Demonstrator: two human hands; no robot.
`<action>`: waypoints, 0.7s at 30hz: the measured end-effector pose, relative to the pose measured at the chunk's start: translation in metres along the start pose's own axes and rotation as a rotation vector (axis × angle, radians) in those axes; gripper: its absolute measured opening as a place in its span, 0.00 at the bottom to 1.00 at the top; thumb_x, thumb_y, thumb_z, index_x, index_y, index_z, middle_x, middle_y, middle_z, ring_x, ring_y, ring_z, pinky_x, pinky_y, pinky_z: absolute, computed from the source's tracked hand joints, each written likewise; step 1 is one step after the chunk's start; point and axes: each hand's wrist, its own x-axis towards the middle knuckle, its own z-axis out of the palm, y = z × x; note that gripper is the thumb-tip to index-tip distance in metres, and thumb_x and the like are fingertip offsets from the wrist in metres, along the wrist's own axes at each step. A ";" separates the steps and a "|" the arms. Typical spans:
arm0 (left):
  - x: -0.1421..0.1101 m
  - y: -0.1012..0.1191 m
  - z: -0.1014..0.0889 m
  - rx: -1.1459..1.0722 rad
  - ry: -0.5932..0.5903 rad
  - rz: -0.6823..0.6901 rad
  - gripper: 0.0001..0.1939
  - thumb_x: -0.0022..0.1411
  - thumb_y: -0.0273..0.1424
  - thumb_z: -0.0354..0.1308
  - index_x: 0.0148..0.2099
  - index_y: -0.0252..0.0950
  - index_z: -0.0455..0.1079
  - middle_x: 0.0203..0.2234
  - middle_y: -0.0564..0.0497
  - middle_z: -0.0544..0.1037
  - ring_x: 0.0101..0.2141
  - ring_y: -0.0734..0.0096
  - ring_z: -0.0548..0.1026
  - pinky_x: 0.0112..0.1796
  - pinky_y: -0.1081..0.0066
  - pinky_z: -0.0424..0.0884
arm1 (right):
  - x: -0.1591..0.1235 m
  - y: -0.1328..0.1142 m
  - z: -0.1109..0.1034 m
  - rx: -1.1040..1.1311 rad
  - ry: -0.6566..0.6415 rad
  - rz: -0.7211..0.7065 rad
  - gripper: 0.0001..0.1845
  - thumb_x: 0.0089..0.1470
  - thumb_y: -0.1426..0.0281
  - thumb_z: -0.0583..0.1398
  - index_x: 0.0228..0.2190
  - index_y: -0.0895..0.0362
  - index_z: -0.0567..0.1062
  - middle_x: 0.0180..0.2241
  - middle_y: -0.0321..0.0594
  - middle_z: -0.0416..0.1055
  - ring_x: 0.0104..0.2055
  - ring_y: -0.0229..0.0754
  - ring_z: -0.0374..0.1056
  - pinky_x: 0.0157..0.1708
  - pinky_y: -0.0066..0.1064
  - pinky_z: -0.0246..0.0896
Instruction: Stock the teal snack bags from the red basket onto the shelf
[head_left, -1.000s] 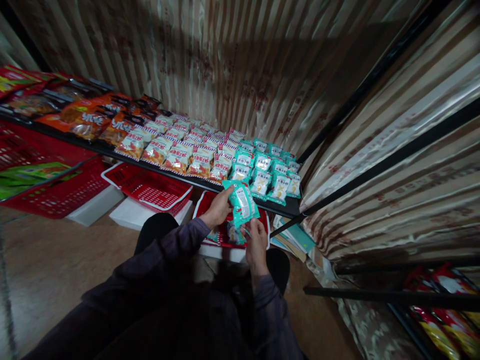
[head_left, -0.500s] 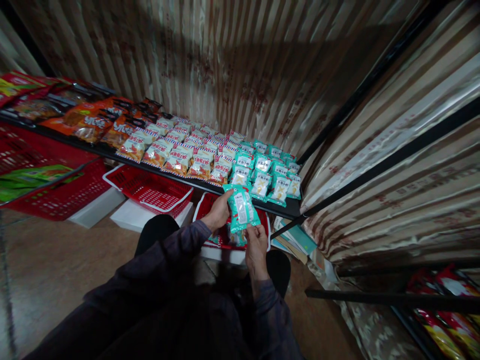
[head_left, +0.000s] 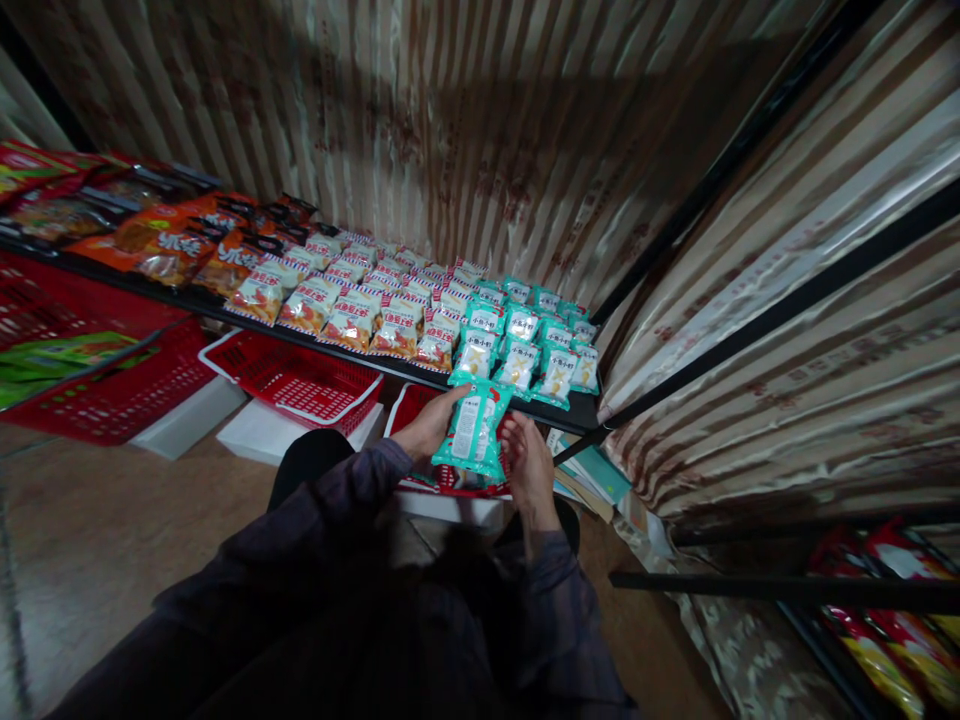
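Observation:
Both my hands hold a small stack of teal snack packets [head_left: 474, 430], back side up, just below the front edge of a low black shelf [head_left: 577, 412]. My left hand [head_left: 429, 425] grips the stack's left edge with fingers curled. My right hand [head_left: 528, 468] closes on its right side. On the shelf directly beyond lie rows of the same teal packets [head_left: 525, 340], face up. Left of them lie rows of red-and-white snack packets [head_left: 360, 300].
Orange bags [head_left: 165, 240] fill the shelf's left end. Red plastic baskets [head_left: 300, 375] on white boxes stand on the floor under the shelf. Striped curtain hangs behind and to the right. A black rail [head_left: 780, 585] with red packets [head_left: 892, 600] is at lower right.
The teal stack has tilted from leaning right to leaning left and dropped slightly. My right hand shifted from its bottom edge to its right side.

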 end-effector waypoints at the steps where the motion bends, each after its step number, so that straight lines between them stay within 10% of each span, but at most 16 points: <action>1: 0.000 -0.001 0.000 0.023 -0.017 -0.024 0.18 0.56 0.40 0.64 0.42 0.30 0.76 0.31 0.42 0.82 0.33 0.55 0.81 0.36 0.63 0.76 | 0.004 -0.005 0.004 -0.017 -0.034 -0.017 0.22 0.43 0.52 0.66 0.36 0.55 0.78 0.32 0.37 0.77 0.33 0.35 0.72 0.32 0.25 0.65; 21: -0.017 -0.012 -0.025 0.328 -0.334 0.053 0.31 0.41 0.30 0.75 0.49 0.32 0.72 0.40 0.42 0.81 0.37 0.63 0.80 0.41 0.67 0.72 | 0.034 -0.015 0.016 -0.128 0.108 -0.104 0.18 0.32 0.60 0.70 0.25 0.58 0.75 0.20 0.28 0.70 0.19 0.29 0.61 0.19 0.23 0.59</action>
